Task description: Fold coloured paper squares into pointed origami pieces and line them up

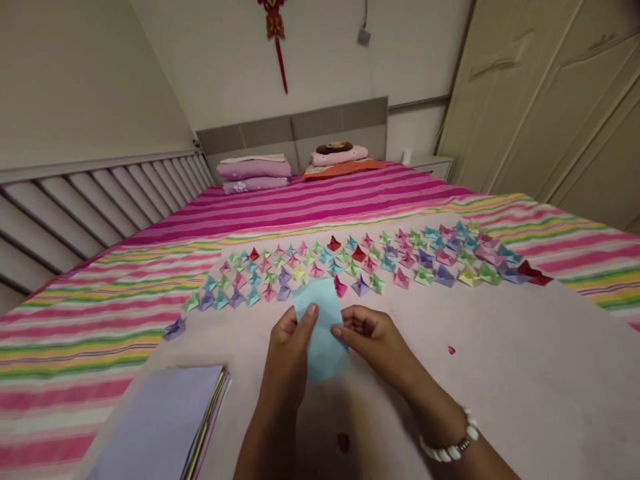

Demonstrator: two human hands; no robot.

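A light blue sheet of paper (325, 357), a tall rectangle, is held up in front of me. My left hand (293, 343) grips its left edge, thumb flat on the face and fingers behind. On the right edge, my right hand (373, 333) pinches the paper between thumb and curled fingers. Beyond the sheet stand rows of small folded paper boats (285, 277) in many colours. At the lower left lies a stack of coloured paper (160, 420) with a lavender sheet on top.
A pale board or cloth (500, 373) lies under the boats on a striped bedspread (60, 360). Two small red scraps (343, 442) rest on it. Folded bedding (255, 175) sits by the headboard (265, 137). A bed rail (105, 200) runs along the left, a wardrobe (555, 113) at right.
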